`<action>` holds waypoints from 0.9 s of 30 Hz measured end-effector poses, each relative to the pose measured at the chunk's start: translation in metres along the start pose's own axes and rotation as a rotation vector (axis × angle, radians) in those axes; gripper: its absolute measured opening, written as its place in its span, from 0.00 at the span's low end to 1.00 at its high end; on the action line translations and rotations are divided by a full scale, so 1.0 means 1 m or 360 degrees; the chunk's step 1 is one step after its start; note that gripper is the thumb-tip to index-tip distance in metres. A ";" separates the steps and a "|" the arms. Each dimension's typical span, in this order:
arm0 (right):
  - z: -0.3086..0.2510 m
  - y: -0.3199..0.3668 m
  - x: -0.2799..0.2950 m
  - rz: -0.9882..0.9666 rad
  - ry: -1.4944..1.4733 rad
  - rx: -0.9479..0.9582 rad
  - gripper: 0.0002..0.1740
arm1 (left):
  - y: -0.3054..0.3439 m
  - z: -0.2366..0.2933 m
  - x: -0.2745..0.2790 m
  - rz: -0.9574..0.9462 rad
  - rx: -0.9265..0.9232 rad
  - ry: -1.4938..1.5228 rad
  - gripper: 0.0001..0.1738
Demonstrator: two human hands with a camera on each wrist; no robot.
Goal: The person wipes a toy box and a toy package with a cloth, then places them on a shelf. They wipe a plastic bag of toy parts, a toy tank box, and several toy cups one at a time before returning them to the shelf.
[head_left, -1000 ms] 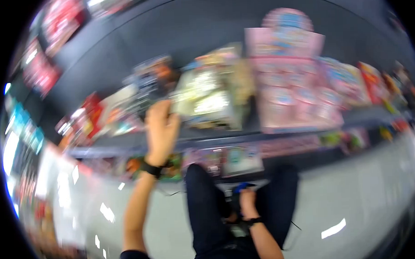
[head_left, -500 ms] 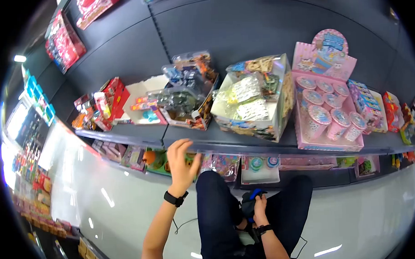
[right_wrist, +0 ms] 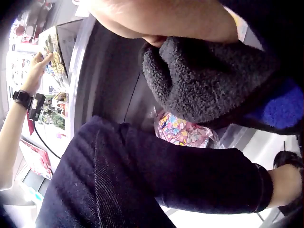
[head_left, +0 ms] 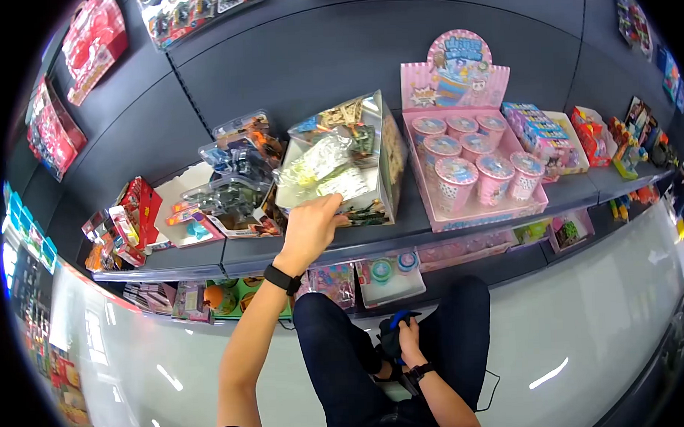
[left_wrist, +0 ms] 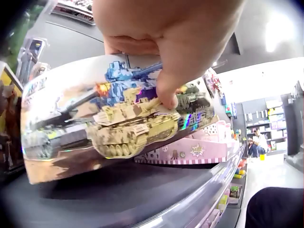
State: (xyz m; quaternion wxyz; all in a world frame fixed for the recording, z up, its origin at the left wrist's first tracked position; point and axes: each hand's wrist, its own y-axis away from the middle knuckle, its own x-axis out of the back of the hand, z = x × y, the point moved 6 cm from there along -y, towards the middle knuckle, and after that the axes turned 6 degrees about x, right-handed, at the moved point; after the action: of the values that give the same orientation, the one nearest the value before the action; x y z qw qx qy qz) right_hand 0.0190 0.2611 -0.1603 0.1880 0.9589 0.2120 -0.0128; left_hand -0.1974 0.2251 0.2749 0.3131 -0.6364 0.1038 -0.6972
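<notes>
My left hand (head_left: 309, 231) grips the front wall of a cardboard display box (head_left: 394, 155), fingers over the top edge. In the left wrist view the thumb presses the outside of the tank-printed box (left_wrist: 133, 121), whose near bottom edge is tilted against the shelf. Inside the box lie clear-wrapped packets (head_left: 321, 160), pale and silvery. My right hand (head_left: 411, 340) holds a dark grey fleecy cloth (right_wrist: 204, 78) with a blue part (right_wrist: 285, 107), low between the knees.
Right of the box stands a pink display tray (head_left: 424, 199) with several lidded cups. A box of dark figures (head_left: 240, 194) stands on the left. A lower shelf carries a white tray (head_left: 394, 291). The shelf's front edge (head_left: 246, 260) runs between hand and knees.
My left hand has gone from in front of the shelf edge up to the tank box and taken hold of its front wall. The right hand keeps its cloth between the knees.
</notes>
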 end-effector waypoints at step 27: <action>-0.042 0.011 -0.015 -0.0116 0.0170 0.0062 0.13 | 0.092 -0.127 0.084 0.0899 0.0701 -0.0155 0.27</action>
State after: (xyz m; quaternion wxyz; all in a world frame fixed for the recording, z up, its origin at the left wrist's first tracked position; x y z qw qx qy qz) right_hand 0.0080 0.2610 -0.1155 0.1570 0.9534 0.2562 0.0274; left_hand -0.2895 0.0734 0.2728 0.6276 -0.5323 0.1077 -0.5577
